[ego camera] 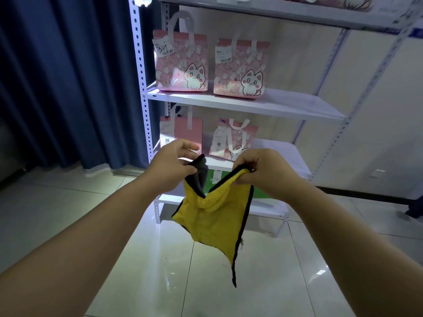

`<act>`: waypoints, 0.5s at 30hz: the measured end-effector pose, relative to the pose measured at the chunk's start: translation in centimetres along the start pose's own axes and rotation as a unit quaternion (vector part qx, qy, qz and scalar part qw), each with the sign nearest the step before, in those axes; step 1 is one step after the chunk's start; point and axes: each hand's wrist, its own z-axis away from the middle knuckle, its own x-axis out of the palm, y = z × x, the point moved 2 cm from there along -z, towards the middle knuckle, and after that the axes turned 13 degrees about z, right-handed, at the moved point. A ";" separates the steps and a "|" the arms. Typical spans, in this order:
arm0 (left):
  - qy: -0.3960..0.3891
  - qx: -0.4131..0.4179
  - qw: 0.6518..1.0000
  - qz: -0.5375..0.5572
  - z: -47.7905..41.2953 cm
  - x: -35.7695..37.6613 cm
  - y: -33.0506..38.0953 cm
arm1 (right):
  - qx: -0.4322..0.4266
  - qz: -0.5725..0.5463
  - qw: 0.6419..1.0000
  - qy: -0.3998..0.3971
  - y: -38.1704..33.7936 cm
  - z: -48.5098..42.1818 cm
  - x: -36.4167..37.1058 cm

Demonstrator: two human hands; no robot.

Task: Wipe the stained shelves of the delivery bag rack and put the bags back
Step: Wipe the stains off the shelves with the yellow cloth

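Holding a yellow cloth point(212, 216) with black edging and a grey reverse in the lower middle of the frame, stretched between both hands in front of the rack point(143, 88). Pinching one upper corner with the left hand point(174, 165), thumb and curled fingers closed on the grey fold; gripping the opposite corner with the right hand point(263, 172), fingers curled tight round the black hem. Letting the rest sag and hang to a point above the tiled floor point(160, 259), clear of every shelf. Facing, at centre frame, the middle shelf point(286, 104), loaded with two upright pink cat-print bags, near each other but apart: the left bag point(182, 65) tagged with a handwritten slip, the right bag point(240, 69) with a printed label. Unable to tell what either contains. Looking past the hands at the lower shelf point(295, 156), loaded with a plain-fronted pink bag point(183, 131) and a smaller cat-print bag point(233, 138), contents likewise hidden. Glimpsing a green item point(211, 186) behind the cloth, on the lowest level. Taking in a blue curtain point(68, 76) across the left of the frame.
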 end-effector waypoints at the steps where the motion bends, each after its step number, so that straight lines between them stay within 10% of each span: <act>1: -0.013 0.012 1.000 0.010 0.0 0.2 0.5 | -0.008 0.000 1.000 0.017 -0.2 -0.1 0.0; 15: -0.055 0.200 0.967 -0.151 -0.6 2.3 2.7 | 0.023 -0.063 0.994 0.088 -0.6 -0.6 0.1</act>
